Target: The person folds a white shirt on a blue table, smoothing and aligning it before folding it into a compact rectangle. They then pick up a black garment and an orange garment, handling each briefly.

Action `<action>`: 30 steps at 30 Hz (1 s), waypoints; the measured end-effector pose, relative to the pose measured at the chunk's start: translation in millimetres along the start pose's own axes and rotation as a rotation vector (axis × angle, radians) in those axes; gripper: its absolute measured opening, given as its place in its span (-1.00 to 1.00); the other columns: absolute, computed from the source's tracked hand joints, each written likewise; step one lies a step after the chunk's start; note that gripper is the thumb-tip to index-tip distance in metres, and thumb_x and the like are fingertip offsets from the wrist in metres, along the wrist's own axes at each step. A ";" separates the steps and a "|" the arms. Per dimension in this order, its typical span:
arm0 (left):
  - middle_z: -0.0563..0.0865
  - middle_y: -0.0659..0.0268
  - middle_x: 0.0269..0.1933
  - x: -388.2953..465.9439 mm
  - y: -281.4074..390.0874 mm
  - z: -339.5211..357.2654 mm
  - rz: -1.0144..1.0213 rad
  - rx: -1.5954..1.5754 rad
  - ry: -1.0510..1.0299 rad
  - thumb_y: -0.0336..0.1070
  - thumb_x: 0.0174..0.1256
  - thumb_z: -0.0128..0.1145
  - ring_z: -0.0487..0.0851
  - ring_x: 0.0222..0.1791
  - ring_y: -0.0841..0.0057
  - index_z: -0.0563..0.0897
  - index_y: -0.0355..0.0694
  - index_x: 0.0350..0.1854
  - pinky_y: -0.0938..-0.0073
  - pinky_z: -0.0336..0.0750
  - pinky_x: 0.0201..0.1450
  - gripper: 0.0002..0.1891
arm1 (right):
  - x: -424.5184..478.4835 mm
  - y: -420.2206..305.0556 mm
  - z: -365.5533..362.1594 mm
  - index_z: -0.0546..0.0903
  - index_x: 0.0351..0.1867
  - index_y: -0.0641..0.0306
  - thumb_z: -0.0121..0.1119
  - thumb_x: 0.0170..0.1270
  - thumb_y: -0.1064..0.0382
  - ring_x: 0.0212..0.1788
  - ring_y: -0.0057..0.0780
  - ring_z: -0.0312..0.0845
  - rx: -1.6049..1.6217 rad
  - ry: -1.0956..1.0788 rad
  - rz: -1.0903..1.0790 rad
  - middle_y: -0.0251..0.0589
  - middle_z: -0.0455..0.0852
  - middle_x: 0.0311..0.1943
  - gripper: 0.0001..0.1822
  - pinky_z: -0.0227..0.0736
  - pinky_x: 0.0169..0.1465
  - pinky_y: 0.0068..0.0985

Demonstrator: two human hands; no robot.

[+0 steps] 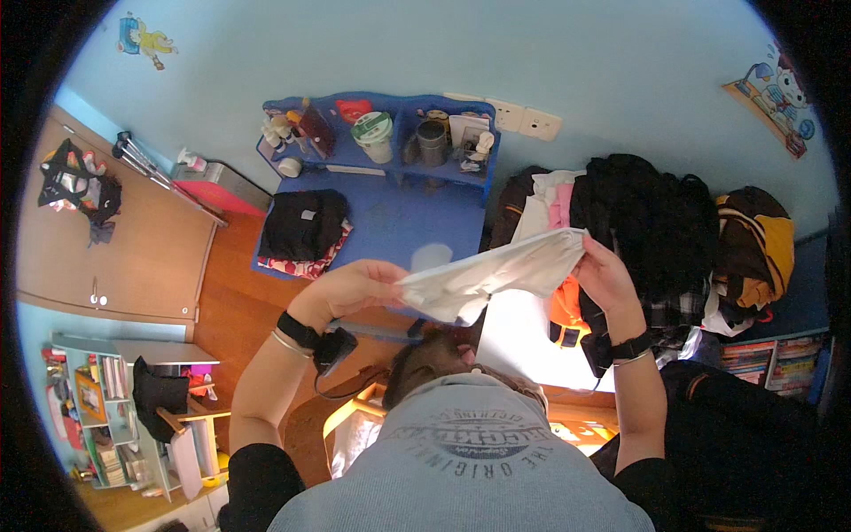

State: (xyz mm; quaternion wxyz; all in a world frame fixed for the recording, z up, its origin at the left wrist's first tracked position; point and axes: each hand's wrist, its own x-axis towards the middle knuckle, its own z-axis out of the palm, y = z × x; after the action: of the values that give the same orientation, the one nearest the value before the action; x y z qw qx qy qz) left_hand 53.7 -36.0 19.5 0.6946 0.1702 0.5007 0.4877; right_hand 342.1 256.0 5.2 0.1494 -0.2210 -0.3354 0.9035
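A white cloth garment [492, 272] is stretched in the air between my two hands, its right end raised higher than its left. My left hand [359, 289] pinches the left end, and my right hand [605, 272] pinches the gathered right corner. Below and beyond it is a blue desk [399, 216] with a folded black garment [302, 223] lying on a red-and-white patterned one [336, 249]. Close to my right hand lies a heap of clothes, with a large black garment [645, 233] and an orange piece [567, 306].
The desk's back shelf holds a green-lidded tub [374, 136] and a dark canister [432, 143]. A brown and yellow bag or garment [758, 246] sits far right. Bookshelves [116, 399] and a chair [193, 425] stand at lower left, near a wooden door [133, 233].
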 end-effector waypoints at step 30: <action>0.55 0.15 0.03 18.5 -15.7 10.7 0.140 -0.856 0.215 -0.30 0.46 -0.13 0.47 0.12 0.36 0.40 -0.44 0.05 0.28 0.32 0.28 -0.70 | -28.3 12.5 -14.5 0.54 -0.25 0.38 0.05 0.31 0.31 -0.22 -0.51 0.56 -0.070 0.038 0.099 -0.24 0.62 -0.29 -0.85 0.47 -0.07 -0.57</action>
State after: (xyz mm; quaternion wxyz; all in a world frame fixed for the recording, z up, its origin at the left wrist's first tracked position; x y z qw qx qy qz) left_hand 71.3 -24.9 3.0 0.6117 -0.1508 0.3106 0.7118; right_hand 372.1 242.9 -4.5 0.1028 -0.2598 -0.3527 0.8931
